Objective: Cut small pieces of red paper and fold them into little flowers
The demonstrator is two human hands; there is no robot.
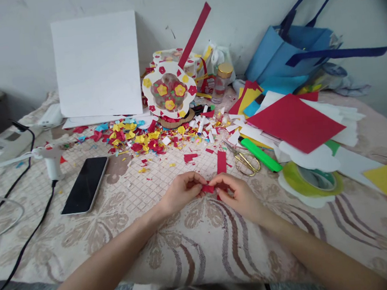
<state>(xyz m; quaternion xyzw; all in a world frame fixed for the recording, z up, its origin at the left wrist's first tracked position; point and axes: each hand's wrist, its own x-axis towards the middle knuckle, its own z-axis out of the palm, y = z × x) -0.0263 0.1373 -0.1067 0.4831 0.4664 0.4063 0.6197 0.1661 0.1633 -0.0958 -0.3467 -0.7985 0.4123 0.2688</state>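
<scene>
Between the fingertips of my two hands is a small piece of red paper (208, 188), held low over the patterned tablecloth. My left hand (185, 192) pinches its left side, and my right hand (235, 194) pinches its right side. A longer red paper strip (221, 161) lies just beyond my right hand, partly hidden by it. Past that hand rest gold-handled scissors (246, 163) and a green utility knife (260, 154). Red paper scraps (190, 157) lie a little ahead of my fingers.
Colourful cut scraps (138, 139) spread below a flower-decorated paper lantern (169, 92) and a white board (98, 65). At left are a phone (85, 186) and a white glue gun (53, 162) with cables. Tape (309, 180), red sheets (295, 121) and a blue bag (273, 53) stand right.
</scene>
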